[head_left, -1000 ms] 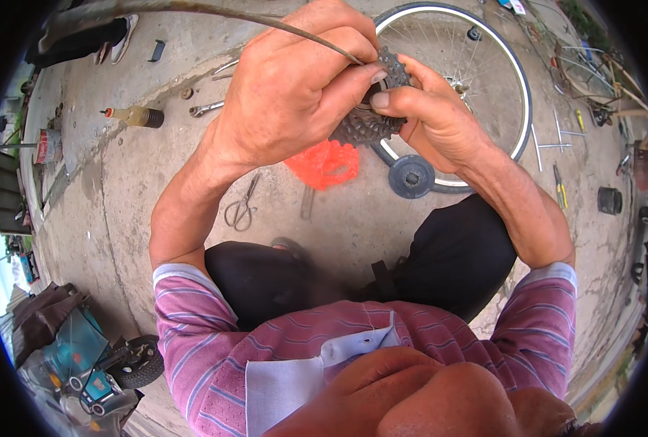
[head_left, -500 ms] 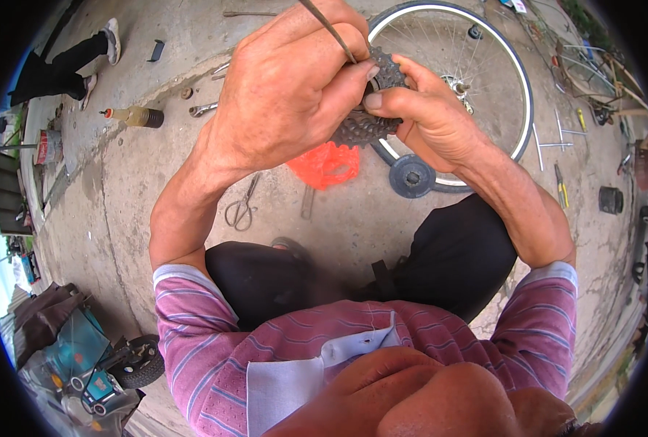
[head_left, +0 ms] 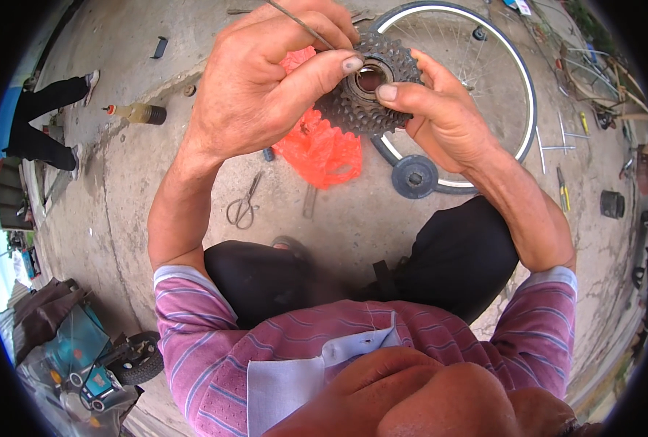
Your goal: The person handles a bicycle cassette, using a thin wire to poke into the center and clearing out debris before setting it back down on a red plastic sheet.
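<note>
My right hand [head_left: 451,120] grips a dark bicycle freewheel [head_left: 368,120], its thumb on the inner ring and its fingers behind the toothed edge. The round hole in the middle of the freewheel faces me. My left hand [head_left: 255,84] is closed on a thin metal rod [head_left: 298,22]; its thumb and fingertips lie at the near-left rim of that hole. The rod's lower end is hard to make out there. Behind my left hand and the freewheel, a crumpled red plastic bag [head_left: 324,156] lies on the ground.
A spoked wheel with tyre [head_left: 529,95] lies beyond my right hand, a black disc [head_left: 413,177] against it. Scissors [head_left: 242,207], a bottle of brownish liquid [head_left: 138,113] and yellow-handled pliers [head_left: 563,189] lie around. At the left, another person's dark-trousered legs [head_left: 44,124] show.
The freewheel has turned so its central hole shows more openly. My left hand has shifted slightly left, uncovering more red bag. The person at the left has changed position.
</note>
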{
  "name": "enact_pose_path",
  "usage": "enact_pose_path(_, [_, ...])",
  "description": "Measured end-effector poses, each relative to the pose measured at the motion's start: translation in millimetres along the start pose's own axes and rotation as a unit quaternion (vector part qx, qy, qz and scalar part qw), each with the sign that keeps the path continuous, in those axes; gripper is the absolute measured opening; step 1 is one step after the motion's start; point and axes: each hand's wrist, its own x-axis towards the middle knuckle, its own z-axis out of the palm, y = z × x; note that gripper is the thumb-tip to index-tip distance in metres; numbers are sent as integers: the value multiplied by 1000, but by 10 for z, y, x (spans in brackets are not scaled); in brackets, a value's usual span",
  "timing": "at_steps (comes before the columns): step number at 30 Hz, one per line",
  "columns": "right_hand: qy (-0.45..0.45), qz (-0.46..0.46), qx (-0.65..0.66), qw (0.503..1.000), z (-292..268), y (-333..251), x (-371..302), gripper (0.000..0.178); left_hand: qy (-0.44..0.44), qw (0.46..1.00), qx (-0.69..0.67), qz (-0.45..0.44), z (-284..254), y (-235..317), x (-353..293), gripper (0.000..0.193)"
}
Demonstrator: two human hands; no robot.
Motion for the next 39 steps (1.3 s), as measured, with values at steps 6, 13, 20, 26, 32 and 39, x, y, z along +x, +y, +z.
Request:
enact_pose_path(6, [9,-12,-10,1000,11,-5,-2,55,-3,999,33,-13,-2,30,-6,8])
enact_pose_path(13, [3,-20,-11,1000,22,-20,-15,53,-21,996,86,2,-20,43,-6,9])
enact_pose_path(20, [-7,-21,-21,1000,22,1,-19,53,-46,995,39,-77,17,100,-21,9])
enact_pose_path(26, [20,-7,-55,998,-21,67,-25,59,-97,991,55,-79,48,107,22,11])
enact_pose_path(32, [-14,31,-9,999,71,-3,-74,58,-138,989,-30,-48,-1,-117,-30,15])
enact_pose_path(39, [-31,18,10,999,55,17,-48,55,-80,974,-166,-130,34,-135,-132,12])
